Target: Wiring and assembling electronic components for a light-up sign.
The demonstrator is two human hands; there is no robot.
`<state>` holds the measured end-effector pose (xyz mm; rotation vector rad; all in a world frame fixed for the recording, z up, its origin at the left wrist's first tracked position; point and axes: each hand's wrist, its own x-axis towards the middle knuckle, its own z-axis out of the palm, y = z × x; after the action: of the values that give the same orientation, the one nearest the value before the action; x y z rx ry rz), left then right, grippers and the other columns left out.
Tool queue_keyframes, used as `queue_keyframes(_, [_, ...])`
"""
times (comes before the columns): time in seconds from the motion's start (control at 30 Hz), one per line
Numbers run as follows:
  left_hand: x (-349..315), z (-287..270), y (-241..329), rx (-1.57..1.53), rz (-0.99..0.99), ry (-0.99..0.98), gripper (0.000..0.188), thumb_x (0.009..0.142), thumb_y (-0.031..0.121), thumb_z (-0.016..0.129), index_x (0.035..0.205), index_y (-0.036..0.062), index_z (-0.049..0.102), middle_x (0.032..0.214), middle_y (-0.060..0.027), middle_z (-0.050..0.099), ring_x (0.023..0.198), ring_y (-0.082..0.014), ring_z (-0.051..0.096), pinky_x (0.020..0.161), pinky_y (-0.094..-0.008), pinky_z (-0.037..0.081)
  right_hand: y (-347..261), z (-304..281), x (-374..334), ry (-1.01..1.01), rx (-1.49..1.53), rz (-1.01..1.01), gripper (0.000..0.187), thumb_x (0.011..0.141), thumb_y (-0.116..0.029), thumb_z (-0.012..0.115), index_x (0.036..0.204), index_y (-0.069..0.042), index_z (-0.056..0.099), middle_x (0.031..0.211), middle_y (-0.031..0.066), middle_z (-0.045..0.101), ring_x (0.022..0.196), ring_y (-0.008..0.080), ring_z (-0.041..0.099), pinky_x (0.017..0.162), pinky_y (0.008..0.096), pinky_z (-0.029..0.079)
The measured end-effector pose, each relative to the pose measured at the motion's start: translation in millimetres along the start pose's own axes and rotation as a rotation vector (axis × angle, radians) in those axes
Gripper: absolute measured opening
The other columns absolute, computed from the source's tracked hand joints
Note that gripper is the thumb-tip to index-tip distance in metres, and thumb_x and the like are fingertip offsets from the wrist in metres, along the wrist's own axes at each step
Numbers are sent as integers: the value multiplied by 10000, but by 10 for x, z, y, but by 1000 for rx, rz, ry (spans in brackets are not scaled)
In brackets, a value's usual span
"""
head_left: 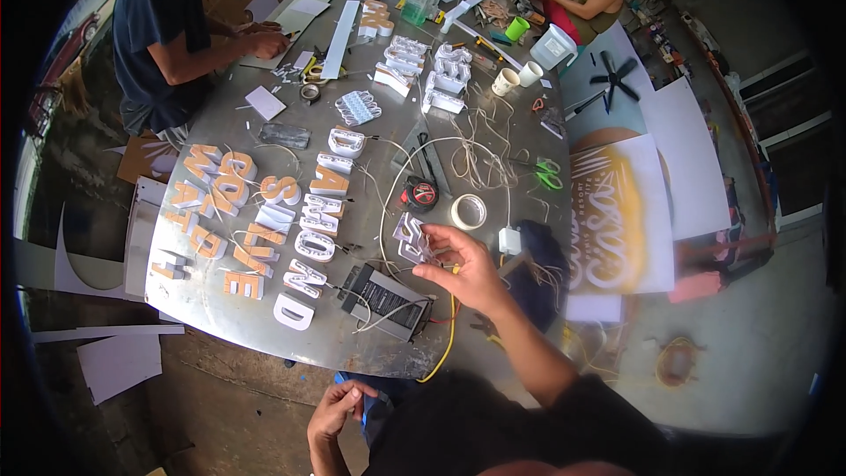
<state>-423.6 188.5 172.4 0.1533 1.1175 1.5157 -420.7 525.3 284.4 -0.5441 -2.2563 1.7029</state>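
Observation:
My right hand (463, 266) reaches over the metal table and pinches a small white and purplish piece (411, 241) between thumb and fingers; it looks like a channel letter, but its exact shape is unclear. Just beyond it lie a roll of masking tape (468, 211) and a red and black tape measure (419, 195). A grey power supply (384, 301) with cables rests to the left of this hand. My left hand (338, 409) hangs low by my body, off the table's near edge, its fingers curled. Whether anything sits inside them is hidden.
White-sided channel letters (319, 211) and wood-faced letters (231, 183) stand in columns at left. Loose wire (480, 159), green-handled scissors (548, 174) and a white adapter (509, 240) lie at right. Paper cups (505, 81) stand farther back. Two people (163, 44) work at the far sides.

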Motion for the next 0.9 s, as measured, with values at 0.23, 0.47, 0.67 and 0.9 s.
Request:
queue_keyframes(0.23, [-750, -652, -1589, -621, -343, 257, 557, 925, 531, 474, 1038, 3, 612, 526, 6, 430, 497, -128, 418, 521, -260, 330, 325, 91, 714, 112, -71, -7, 569, 747, -36, 758, 1251, -1, 497, 1020, 118, 608, 902, 159, 614, 738, 280, 548])
queue_keyframes(0.47, [-1170, -436, -2936, -107, -683, 806, 439, 892, 467, 562, 1002, 46, 627, 535, -11, 461, 455, -127, 412, 438, -285, 305, 880, 387, 1170, 108, -358, -48, 608, 710, -98, 781, 1240, 2, 501, 1002, 168, 655, 904, 225, 655, 741, 312, 523])
queue_keyframes(0.67, [-883, -344, -2958, -200, -716, 855, 358, 879, 379, 610, 935, 26, 634, 565, -44, 526, 474, -128, 470, 445, -268, 348, 1081, 725, 1442, 81, -547, -172, 453, 703, -166, 790, 1042, -3, 538, 998, 221, 653, 951, 349, 643, 799, 405, 505])
queue_keyframes(0.9, [-510, -412, -2733, -211, -591, 952, 313, 889, 329, 611, 936, 20, 600, 607, -59, 572, 490, -120, 490, 468, -252, 375, 1426, 946, 1852, -38, -756, -364, 402, 702, -140, 796, 998, 11, 569, 938, 158, 677, 865, 266, 682, 712, 345, 548])
